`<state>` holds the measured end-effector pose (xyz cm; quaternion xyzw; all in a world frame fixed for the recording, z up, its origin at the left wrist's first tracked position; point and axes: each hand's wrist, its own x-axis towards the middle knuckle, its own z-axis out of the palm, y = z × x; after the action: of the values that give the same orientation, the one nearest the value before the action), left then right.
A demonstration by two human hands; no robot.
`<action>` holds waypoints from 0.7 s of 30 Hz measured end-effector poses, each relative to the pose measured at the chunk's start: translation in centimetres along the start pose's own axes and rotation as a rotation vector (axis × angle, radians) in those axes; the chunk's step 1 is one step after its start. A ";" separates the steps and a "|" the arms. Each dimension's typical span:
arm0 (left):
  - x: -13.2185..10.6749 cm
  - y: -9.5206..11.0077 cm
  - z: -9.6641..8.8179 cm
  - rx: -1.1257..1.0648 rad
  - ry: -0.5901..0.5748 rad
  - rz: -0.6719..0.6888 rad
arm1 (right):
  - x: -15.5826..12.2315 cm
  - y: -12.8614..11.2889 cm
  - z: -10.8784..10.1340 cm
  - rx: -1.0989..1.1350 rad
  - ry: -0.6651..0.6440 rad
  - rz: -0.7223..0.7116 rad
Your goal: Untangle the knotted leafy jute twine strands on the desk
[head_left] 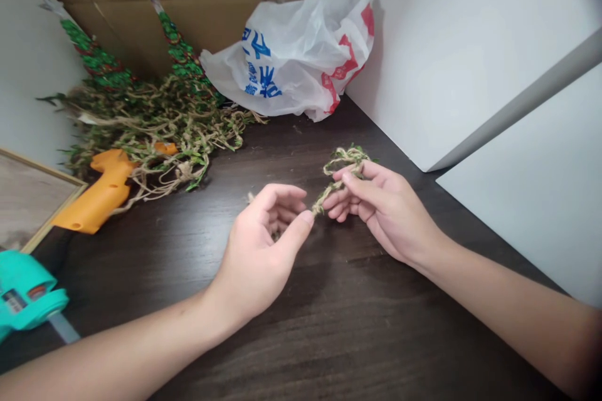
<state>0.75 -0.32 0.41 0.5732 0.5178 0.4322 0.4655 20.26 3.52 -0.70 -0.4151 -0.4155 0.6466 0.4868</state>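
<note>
Since the leafy jute cord [336,185] seems kept taut between them, the right hand [380,207] pinches its looped end in the fingers [362,185], while the left hand [263,250] curls round the other end, partly hidden, above the surface [329,326]; a tangled heap of matching garland [150,125] lies beyond the left fingers [286,195].

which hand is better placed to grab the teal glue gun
Left, probably: the left hand lies nearer the teal glue gun, while the right hand sits farther off, pinching the leafy jute twine.
</note>
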 end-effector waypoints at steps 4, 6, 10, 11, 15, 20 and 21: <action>0.0 -0.1 0.1 0.040 -0.051 0.057 | -0.2 0.2 0.2 -0.036 -0.070 -0.025; 0.0 0.0 0.2 0.088 -0.095 0.082 | -0.3 0.3 0.3 -0.067 -0.106 -0.040; 0.1 0.1 0.2 0.140 -0.109 0.093 | -0.5 0.1 0.7 -0.168 -0.113 -0.077; 0.1 0.1 0.2 0.143 -0.107 0.090 | -0.6 0.1 0.8 -0.188 -0.103 -0.090; 0.2 0.1 0.2 0.208 -0.108 0.097 | -0.8 0.0 0.9 -0.259 -0.078 -0.101; -0.1 -0.1 0.1 0.230 -0.106 0.130 | -1.6 -0.1 0.4 -0.422 -0.066 -0.134; -0.2 -0.1 0.0 0.239 -0.093 0.158 | -1.8 -0.2 0.3 -0.446 -0.040 -0.164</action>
<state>0.76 -0.48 0.32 0.6829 0.4968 0.3757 0.3817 20.38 1.78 -0.24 -0.4640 -0.5900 0.5053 0.4257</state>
